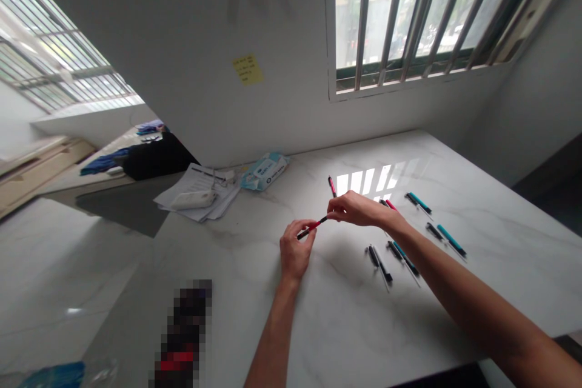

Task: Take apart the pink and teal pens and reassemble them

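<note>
Red-and-black pen between my hands, over the marbled white table.
My left hand grips its barrel; my right hand pinches its black end. Pen parts lie to my right, the barred window gleams on the tabletop, and papers and a blue wipes pack sit near the wall with its yellow note.

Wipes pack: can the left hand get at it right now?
Probably yes: nothing seems to stand between the left hand and the wipes pack. But the hand is holding the red pen, so it would likely need to let go first.
</note>
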`<state>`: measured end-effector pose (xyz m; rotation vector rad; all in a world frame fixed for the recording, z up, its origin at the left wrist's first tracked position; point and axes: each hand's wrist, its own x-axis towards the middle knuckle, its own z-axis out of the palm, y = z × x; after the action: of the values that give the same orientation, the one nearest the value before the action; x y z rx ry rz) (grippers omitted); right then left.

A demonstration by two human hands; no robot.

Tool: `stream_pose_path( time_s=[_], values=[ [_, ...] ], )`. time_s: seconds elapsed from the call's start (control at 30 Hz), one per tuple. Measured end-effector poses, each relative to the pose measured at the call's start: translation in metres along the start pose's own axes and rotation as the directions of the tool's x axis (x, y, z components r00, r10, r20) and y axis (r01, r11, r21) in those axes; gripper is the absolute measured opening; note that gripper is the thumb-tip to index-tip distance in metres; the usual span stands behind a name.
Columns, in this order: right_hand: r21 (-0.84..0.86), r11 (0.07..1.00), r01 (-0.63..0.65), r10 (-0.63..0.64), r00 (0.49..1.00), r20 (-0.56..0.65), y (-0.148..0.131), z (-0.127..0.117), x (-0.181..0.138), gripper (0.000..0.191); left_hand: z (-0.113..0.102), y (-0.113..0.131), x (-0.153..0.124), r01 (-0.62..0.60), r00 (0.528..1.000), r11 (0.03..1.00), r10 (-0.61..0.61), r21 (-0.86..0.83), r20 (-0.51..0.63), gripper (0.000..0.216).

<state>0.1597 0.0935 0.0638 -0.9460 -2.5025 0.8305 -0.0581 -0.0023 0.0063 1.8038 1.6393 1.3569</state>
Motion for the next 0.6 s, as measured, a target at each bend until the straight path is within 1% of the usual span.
stream_pose_path(
  time_s=[0.03, 0.07, 0.13, 0.23, 0.3, 0.4, 0.5, 0.6],
  values=[
    [0.003, 1.000, -0.009, 0.009, 1.000, 0.001, -0.001, 0.000, 0.000, 0.025, 0.000, 0.001, 0.000, 0.001, 1.000, 1.000, -0.001, -0.005, 0.000, 0.013],
    [0.010, 1.000, -0.008, 0.008, 1.000, 0.001, -0.001, 0.000, 0.000, 0.026, 0.000, 0.001, 0.000, 0.003, 1.000, 1.000, -0.003, -0.009, -0.001, 0.013],
    [0.031, 0.999, 0.022, -0.022, 1.000, -0.001, -0.001, 0.000, 0.000, 0.020, 0.000, 0.002, 0.000, 0.008, 1.000, 1.000, -0.008, -0.014, 0.001, 0.013],
    [0.023, 0.998, 0.059, -0.058, 0.998, -0.022, 0.001, 0.000, 0.001, 0.021, -0.001, 0.002, 0.001, 0.005, 1.000, 1.000, -0.005, -0.018, 0.002, 0.014],
    [-0.010, 0.999, 0.036, -0.036, 0.999, -0.033, 0.001, 0.001, 0.002, 0.010, -0.001, 0.001, 0.001, 0.001, 1.000, 1.000, -0.001, -0.023, -0.005, 0.014],
    [0.000, 1.000, 0.022, -0.022, 0.998, -0.064, 0.002, 0.003, -0.001, 0.016, 0.000, 0.000, 0.000, 0.003, 1.000, 1.000, -0.003, -0.030, -0.008, 0.014],
    [0.070, 0.996, 0.052, -0.044, 0.994, -0.104, 0.004, 0.006, -0.011, 0.021, 0.002, 0.001, -0.001, 0.023, 0.999, 0.997, -0.021, -0.068, 0.027, 0.014],
    [0.089, 0.996, 0.015, -0.001, 0.987, -0.159, 0.009, 0.013, -0.027, 0.011, 0.004, 0.004, -0.002, 0.039, 0.996, 0.992, -0.029, -0.122, 0.085, 0.012]
  ],
)
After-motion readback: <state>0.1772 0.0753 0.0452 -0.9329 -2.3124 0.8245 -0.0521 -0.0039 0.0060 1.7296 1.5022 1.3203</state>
